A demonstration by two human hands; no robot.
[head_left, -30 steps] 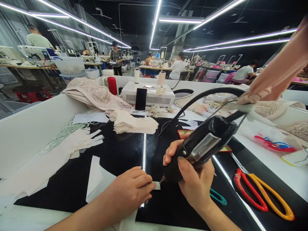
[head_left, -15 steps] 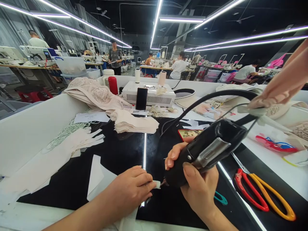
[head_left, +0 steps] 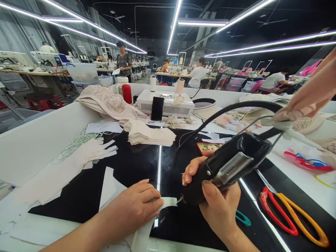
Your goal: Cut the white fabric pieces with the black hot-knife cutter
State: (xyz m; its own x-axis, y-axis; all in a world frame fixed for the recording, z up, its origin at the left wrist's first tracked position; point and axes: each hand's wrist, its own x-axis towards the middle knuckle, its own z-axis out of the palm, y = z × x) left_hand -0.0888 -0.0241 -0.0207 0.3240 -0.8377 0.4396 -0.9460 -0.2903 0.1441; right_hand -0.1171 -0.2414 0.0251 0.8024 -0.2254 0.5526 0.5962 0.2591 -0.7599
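At the lower centre of the frame the left hand (head_left: pixel 136 206) lies palm down on a narrow white fabric strip (head_left: pixel 168 202), fingers curled and pressing it flat against the glossy black worktable (head_left: pixel 131 164); the strip's free end pokes out to the right of the fingertips and its other end trails off the near edge at the bottom. Just right of it, the right hand (head_left: pixel 217 206) is clenched around a black corded handheld cutting tool with a metal trigger plate (head_left: pixel 228 166), whose thin tip touches or sits just beside the strip's free end. Its thick black cable (head_left: pixel 236 106) arcs up toward the upper right. The strip looks light, limp and apt to slide on the shiny surface, so pinning it close to the tip seems the sound hold; the tool looks rigid and fairly weighty, best gripped around its body. Red-and-orange-handled scissors (head_left: pixel 288 217) lie at the lower right, a stack of cream fabric pieces (head_left: pixel 149 134) sits at centre, and a black phone (head_left: pixel 157 108) leans on a white box behind.
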